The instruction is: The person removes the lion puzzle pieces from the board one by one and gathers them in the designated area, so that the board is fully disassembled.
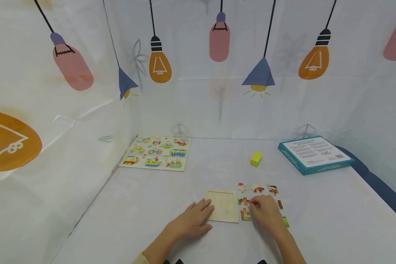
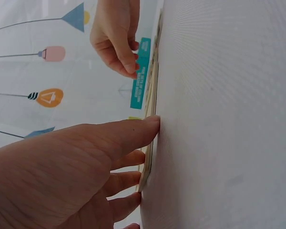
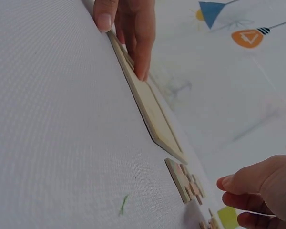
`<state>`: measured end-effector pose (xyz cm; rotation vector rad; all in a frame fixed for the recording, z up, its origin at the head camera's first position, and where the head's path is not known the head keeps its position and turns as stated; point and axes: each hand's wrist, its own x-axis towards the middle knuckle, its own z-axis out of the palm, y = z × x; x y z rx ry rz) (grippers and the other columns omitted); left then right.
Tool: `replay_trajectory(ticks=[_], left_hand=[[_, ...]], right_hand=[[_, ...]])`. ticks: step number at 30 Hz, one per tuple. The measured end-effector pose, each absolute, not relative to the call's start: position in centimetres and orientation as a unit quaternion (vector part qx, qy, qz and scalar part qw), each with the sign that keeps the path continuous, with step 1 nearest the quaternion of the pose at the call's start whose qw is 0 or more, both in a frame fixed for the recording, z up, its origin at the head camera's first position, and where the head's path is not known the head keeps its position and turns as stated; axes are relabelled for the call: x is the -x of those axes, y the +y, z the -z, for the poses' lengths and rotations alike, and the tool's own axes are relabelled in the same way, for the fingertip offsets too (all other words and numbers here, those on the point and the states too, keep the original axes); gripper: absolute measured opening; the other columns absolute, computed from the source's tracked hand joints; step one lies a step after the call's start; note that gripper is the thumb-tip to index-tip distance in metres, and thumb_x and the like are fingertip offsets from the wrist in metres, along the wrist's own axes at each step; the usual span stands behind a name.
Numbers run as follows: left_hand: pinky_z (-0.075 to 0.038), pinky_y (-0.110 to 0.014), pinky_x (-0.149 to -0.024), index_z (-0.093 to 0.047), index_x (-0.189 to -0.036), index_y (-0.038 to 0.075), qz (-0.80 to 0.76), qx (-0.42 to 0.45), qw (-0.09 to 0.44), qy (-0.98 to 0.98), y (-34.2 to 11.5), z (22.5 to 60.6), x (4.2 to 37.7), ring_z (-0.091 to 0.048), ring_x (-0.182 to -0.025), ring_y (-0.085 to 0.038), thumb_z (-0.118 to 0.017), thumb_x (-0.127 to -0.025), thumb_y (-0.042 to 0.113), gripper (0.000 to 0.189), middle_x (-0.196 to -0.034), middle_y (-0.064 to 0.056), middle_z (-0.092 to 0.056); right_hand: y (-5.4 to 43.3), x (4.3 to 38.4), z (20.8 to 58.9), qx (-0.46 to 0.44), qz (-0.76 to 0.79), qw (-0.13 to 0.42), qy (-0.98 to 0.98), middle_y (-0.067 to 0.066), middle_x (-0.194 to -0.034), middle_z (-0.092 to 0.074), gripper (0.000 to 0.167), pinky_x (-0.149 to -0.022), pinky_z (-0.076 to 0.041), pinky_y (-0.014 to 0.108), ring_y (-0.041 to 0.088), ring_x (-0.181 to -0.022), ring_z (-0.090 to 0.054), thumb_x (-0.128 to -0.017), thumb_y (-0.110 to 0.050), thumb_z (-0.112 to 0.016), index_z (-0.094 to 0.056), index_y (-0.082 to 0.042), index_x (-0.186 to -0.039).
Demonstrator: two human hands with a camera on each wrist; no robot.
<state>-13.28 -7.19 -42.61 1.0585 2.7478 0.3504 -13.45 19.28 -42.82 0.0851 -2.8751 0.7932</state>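
Note:
My left hand (image 1: 195, 219) lies with fingers spread on the left edge of a square wooden puzzle tray (image 1: 222, 206), whose recess holds no pieces. In the left wrist view its thumb (image 2: 133, 133) and fingertips touch the tray's rim. Close over the jigsaw pieces to the right of the tray, my right hand (image 1: 267, 212) has loosely bent fingers; the right wrist view shows nothing between thumb and fingers. Its fingertips are right by a red-and-green jigsaw piece (image 1: 243, 201). Other pieces lie in rows around it, such as a corner piece (image 1: 245, 215), some partly hidden under the hand.
A yellow block (image 1: 256, 159) stands behind the pieces. At the back right lies a teal-and-white box (image 1: 315, 154). A board with vehicle pictures (image 1: 156, 153) lies at the back left. White sheeting printed with lamps (image 1: 198, 102) surrounds the white table (image 1: 145, 205).

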Motion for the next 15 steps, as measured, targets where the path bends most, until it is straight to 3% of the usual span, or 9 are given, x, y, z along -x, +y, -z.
replay_trajectory(ticks=[7, 15], left_hand=[[-0.024, -0.044, -0.106, -0.039, -0.138, 0.009, -0.108, -0.358, 0.077, 0.924, -7.1, 42.8, 13.8, -0.026, -0.134, -0.025, -0.055, -0.090, 0.036, 0.057, -0.145, -0.009, -0.032], [-0.023, -0.045, -0.106, -0.040, -0.137, 0.008, -0.126, -0.352, 0.085, 0.923, -7.1, 42.4, 14.4, -0.025, -0.134, -0.026, -0.057, -0.089, 0.036, 0.058, -0.145, -0.010, -0.032]], right_hand=[[19.4, 13.5, 42.9, -0.058, -0.252, 0.130, -0.957, 0.004, -0.087, -0.062, 0.008, -0.066, -0.041, 0.034, 0.021, -0.080, -0.048, -0.077, -0.004, -0.070, -0.071, -0.008, -0.083], [19.4, 13.9, 42.5, -0.098, -0.235, 0.167, -0.953, 0.005, -0.090, -0.059, 0.007, -0.075, -0.043, 0.038, 0.023, -0.089, -0.047, -0.077, -0.005, -0.071, -0.070, -0.009, -0.082]])
